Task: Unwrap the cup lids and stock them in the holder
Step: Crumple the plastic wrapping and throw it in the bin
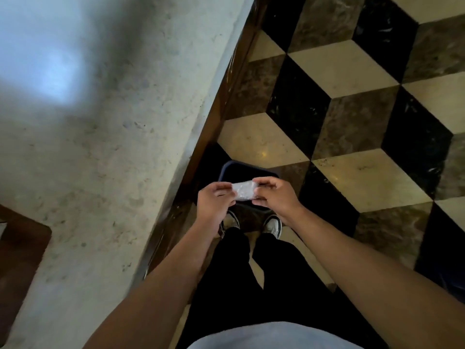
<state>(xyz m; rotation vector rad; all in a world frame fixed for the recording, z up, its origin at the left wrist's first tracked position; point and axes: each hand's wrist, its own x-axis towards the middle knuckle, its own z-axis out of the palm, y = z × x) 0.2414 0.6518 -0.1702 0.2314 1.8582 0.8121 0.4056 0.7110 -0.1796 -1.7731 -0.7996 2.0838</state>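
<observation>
A crumpled clear wrapper [243, 190] is pinched by left hand [216, 200] and right hand [274, 195], each grip clamped on it, above the dark bin [226, 170] at frame centre; if released off-centre, it could be dropped onto the floor [352, 172].

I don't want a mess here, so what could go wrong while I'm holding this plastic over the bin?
The crumpled clear plastic is pinched between left hand and right hand above the dark bin. Light plastic could drift and land on the patterned floor or by the shoes. Whether any lids remain inside is unclear; check before dropping.

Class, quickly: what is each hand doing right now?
Left hand: closed, fingers pinching the left end of the clear plastic wrap.
Right hand: closed, pinching its right end.
</observation>
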